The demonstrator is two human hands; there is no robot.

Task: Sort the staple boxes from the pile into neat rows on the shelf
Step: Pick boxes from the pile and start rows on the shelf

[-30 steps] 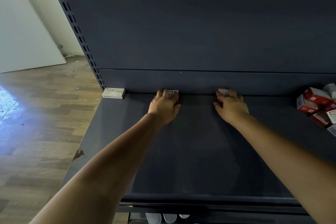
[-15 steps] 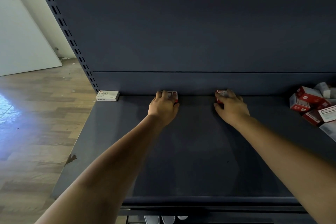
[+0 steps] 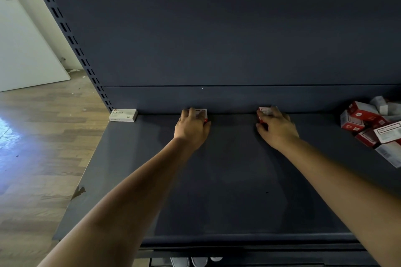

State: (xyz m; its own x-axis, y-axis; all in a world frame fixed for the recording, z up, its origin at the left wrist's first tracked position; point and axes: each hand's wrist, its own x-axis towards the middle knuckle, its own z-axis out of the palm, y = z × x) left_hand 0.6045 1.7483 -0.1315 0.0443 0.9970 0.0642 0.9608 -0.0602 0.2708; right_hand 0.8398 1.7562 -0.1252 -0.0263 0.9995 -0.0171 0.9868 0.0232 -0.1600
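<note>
Both arms reach to the back of the dark shelf (image 3: pixel 217 191), toward 12 o'clock. The left hand (image 3: pixel 192 129) lies over a red and white staple box (image 3: pixel 202 114) at about 11 o'clock, with fingers curled on it and the thumb at its right side. The right hand (image 3: pixel 276 129) covers a second red box (image 3: pixel 265 111) at about 1 o'clock in the same way, its thumb on the left side. Both boxes sit against the back panel (image 3: pixel 217 99). A white staples box (image 3: pixel 123 115) already stands in the far left corner, at 10 o'clock, well apart from the others. The pile (image 3: pixel 373 128) is at the right edge, at 2 to 3 o'clock. I think the step is placing these two boxes; to do it well, push each one flat against the panel, square to it, and slide them left toward the white box so that no gaps remain in the row.
</note>
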